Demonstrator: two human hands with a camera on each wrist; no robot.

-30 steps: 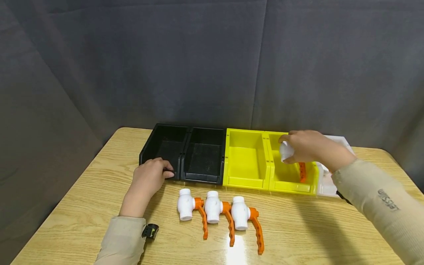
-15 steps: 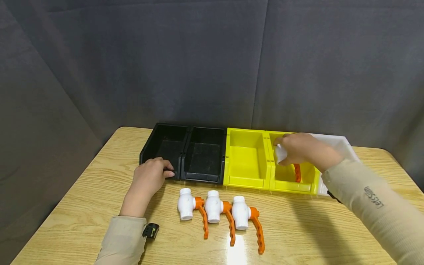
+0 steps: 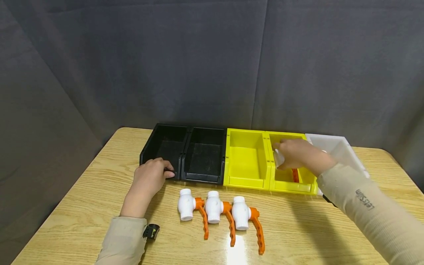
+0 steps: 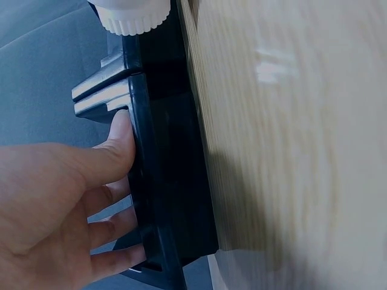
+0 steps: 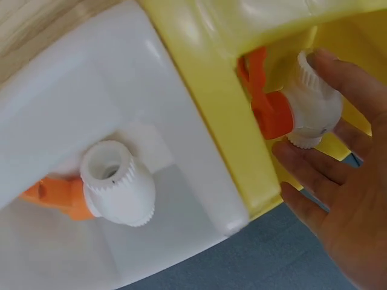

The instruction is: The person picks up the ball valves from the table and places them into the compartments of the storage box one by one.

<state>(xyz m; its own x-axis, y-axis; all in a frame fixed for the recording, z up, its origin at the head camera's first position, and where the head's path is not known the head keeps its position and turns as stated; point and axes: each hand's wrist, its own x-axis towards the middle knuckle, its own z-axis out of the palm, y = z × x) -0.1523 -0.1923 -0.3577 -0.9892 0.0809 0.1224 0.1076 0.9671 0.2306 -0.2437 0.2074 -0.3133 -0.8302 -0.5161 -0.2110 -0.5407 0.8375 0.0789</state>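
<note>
My right hand (image 3: pixel 293 152) reaches down into the right yellow bin (image 3: pixel 293 187). It holds a white ball valve (image 5: pixel 314 109) with an orange handle (image 5: pixel 259 72), the thumb at one ribbed end and fingers at the other. Much of this valve is hidden by the hand in the head view. My left hand (image 3: pixel 149 178) rests on the front rim of the leftmost black bin (image 4: pixel 172 151), its fingers loosely bent. Three more ball valves, a left one (image 3: pixel 186 206), a middle one (image 3: pixel 213 208) and a right one (image 3: pixel 240 213), lie in a row on the table.
Beside the left black bin stands a second black bin (image 3: pixel 203 158). The left yellow bin (image 3: pixel 246 162) follows it. At the right end is a white bin (image 5: pixel 103 78) with another ball valve (image 5: pixel 124 187) inside. A grey curtain (image 3: pixel 185 66) hangs behind the wooden table (image 3: pixel 82 206).
My right hand has moved slightly left and lower into the right yellow bin with the ball valve, uncovering more of the white bin. My left hand has stayed on the black rim.
</note>
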